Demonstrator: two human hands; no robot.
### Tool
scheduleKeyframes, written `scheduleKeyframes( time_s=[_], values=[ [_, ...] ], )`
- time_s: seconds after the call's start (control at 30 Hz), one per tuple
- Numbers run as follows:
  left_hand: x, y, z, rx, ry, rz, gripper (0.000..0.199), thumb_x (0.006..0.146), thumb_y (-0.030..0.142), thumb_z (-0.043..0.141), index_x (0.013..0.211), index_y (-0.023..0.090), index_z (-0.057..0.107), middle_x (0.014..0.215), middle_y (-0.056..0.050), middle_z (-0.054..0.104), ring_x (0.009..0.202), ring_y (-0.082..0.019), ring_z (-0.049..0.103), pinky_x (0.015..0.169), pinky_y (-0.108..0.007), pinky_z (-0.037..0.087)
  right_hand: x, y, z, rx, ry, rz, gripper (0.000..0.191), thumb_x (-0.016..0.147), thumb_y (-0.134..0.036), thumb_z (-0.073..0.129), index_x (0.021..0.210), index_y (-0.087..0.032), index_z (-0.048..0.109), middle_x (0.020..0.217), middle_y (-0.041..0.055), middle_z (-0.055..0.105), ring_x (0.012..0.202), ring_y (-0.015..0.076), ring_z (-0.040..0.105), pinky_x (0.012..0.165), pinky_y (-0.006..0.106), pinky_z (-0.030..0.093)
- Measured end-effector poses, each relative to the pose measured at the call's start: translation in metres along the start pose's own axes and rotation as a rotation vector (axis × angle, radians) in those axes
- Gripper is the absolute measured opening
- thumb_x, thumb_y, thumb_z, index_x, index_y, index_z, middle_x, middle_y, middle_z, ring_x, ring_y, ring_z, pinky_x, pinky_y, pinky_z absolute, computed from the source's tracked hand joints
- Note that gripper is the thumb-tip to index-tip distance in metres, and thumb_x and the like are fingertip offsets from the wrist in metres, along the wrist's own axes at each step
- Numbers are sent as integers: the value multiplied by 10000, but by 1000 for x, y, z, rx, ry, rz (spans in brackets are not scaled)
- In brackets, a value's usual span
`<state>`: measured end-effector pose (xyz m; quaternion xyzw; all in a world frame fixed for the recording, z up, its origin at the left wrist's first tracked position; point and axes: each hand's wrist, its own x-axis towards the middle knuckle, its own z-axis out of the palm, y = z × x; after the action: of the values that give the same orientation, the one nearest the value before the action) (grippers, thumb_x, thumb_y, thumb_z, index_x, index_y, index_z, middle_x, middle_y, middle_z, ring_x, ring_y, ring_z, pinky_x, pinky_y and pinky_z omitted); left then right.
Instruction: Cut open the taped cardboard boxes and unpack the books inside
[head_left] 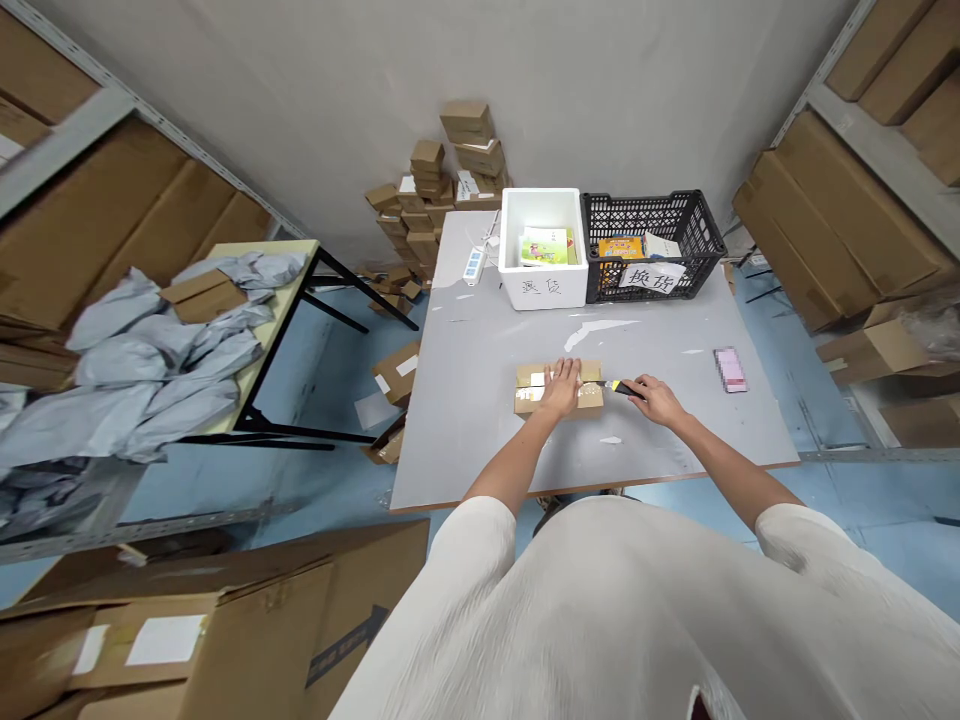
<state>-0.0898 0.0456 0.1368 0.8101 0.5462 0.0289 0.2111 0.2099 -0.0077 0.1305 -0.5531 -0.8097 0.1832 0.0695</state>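
Note:
A small brown cardboard box (589,403) lies on the grey table (465,420), close to its front edge. My left hand (561,386) rests flat on top of this box with the fingers spread. In my right hand (655,400) is a utility knife (628,389) with a black and yellow handle. Its blade end points left and meets the right end of the box near the top seam. Pale tape or labels show on the box top, partly covered by my left hand.
A white foam box (544,290) and a black plastic crate (694,270), both holding packaged goods, stand at the table's back. A phone (730,370) lies on the right. A power strip (474,265) sits back left. Grey parcels (180,350) cover the side table.

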Motion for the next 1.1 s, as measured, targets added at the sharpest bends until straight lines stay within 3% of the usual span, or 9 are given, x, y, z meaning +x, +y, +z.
scheduleKeyframes(
  time_s=[0.33,0.6,0.83,0.97,1.1],
  values=[
    [-5,1,9,20,47,-2,673,1102,270,328,1773,249,276,1807,-160,388,1727,-318,242,1386,-625,136,7,8,0,17,4,-10,525,1107,-402,495,1599,-282,635,1359,166,689,1213,343,629,1066,463,495],
    [-9,7,6,36,61,-6,647,1107,257,304,1753,217,314,1800,-177,392,1720,-328,254,1377,-637,149,-1,20,-3,166,41,50,511,1074,-422,550,1553,-295,672,1317,141,710,1204,336,670,1067,455,536],
    [-14,7,10,46,66,4,601,1135,334,349,1729,238,372,1802,-165,390,1719,-316,249,1381,-591,134,-5,41,-15,299,215,237,527,1036,-459,577,1518,-264,665,1312,147,705,1207,344,682,1075,479,554],
    [-13,7,13,18,116,1,596,1119,280,336,1704,210,424,1768,-178,451,1692,-322,315,1355,-581,196,-7,34,-12,341,206,212,500,1004,-437,623,1476,-283,683,1298,120,730,1184,333,698,1083,497,564],
    [-9,8,18,-35,196,-16,609,1096,215,292,1674,156,475,1696,-210,541,1652,-328,395,1326,-573,246,-8,19,-8,356,114,80,459,985,-394,664,1428,-290,726,1283,108,751,1166,323,724,1074,481,589]
  ],
)
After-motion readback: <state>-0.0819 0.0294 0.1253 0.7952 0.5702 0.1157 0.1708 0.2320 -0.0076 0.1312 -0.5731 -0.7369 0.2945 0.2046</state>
